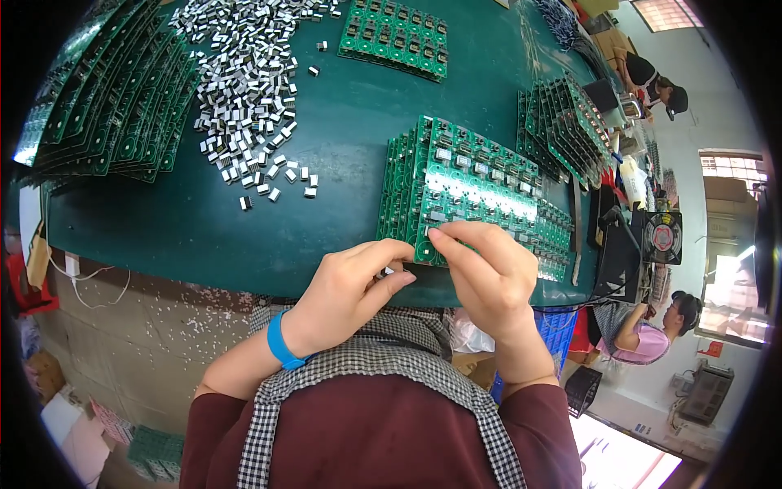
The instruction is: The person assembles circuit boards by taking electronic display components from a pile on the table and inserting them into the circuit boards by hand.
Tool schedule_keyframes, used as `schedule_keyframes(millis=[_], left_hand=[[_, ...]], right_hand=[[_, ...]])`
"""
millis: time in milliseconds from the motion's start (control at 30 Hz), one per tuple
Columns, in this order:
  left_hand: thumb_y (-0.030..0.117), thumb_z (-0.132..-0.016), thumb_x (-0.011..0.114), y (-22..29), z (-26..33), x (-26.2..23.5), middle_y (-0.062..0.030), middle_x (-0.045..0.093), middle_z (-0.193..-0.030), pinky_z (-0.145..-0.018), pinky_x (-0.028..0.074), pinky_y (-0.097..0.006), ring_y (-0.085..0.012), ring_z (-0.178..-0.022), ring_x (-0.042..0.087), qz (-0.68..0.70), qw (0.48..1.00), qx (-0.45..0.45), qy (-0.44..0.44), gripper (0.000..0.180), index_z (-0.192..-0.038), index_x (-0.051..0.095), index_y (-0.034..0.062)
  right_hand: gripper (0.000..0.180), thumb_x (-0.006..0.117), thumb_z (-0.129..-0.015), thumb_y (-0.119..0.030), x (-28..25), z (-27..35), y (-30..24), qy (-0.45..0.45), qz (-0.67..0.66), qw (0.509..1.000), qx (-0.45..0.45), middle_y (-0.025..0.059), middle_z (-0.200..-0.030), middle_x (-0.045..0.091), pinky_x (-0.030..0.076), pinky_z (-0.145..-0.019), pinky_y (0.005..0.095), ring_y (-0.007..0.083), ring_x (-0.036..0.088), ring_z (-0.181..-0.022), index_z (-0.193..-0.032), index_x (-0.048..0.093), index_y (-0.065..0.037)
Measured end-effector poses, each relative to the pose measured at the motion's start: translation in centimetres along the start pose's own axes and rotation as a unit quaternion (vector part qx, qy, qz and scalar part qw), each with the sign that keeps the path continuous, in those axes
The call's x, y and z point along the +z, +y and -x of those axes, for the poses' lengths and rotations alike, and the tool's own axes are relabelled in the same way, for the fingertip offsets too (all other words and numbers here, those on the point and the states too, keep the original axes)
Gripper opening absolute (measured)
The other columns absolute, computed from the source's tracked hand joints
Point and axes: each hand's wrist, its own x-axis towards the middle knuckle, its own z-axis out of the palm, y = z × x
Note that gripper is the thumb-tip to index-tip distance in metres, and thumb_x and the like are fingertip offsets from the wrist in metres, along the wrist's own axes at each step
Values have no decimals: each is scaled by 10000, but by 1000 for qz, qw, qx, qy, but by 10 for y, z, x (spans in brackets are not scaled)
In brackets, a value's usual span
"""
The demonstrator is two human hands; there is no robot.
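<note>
My left hand (346, 285) is curled at the near edge of the dark green table (244, 220), pinching a small silver component (389, 270) between thumb and forefinger; a blue band sits on that wrist. My right hand (489, 273) rests its fingertips on the near edge of a green circuit board panel (476, 183), the top one of a fanned stack. The two hands almost touch at the panel's near left corner.
A heap of small silver components (244, 90) lies at the far left centre. Fanned board stacks sit at the left (106, 106), far centre (395, 37) and right (566, 126). A small black fan (661, 236) stands right; two other people work beyond it.
</note>
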Motion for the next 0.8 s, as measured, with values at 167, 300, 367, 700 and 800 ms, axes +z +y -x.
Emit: schedule_keyframes(millis=[167,300,367,700,800], left_hand=[[16,-804,687,7,7,-10,-101,646,-857,-598,513,-309,-221,-688,646,-2,996,-79,-46,288,-1073,582,28],[-7,-786,692,13,17,-4,-96,657,-875,-622,530,-305,-226,-734,664,23,999,19,-27,340,-1103,579,39],[-57,-777,680,11,15,-4,-117,663,-983,-679,553,-292,-233,-880,672,-27,994,110,-7,387,-1140,570,19],[-125,-896,444,11,21,0,-150,254,-1502,-1040,405,-365,-267,-1325,408,408,897,-9,-170,603,-1450,261,24],[-119,-890,451,12,21,0,-160,253,-1496,-1035,411,-365,-266,-1305,431,405,899,-22,-166,571,-1426,311,17]], right_hand=[[239,745,-684,21,-4,10,-12,76,-49,993,73,76,-844,643,509,-553,280,193,637,-685,-913,688,-19],[290,801,-651,-46,-4,19,-38,18,-195,975,104,71,-839,625,486,-532,279,185,611,-669,-921,697,-49],[322,820,-633,-42,0,24,-39,21,-211,971,110,75,-864,608,474,-561,277,182,589,-701,-925,682,-42],[379,773,-554,-44,8,40,-41,60,-123,990,31,61,-1045,582,447,-787,369,247,542,-958,-913,681,-126],[345,772,-561,-47,9,42,-39,63,-166,983,44,51,-1017,593,444,-786,372,247,554,-933,-884,668,-110]])
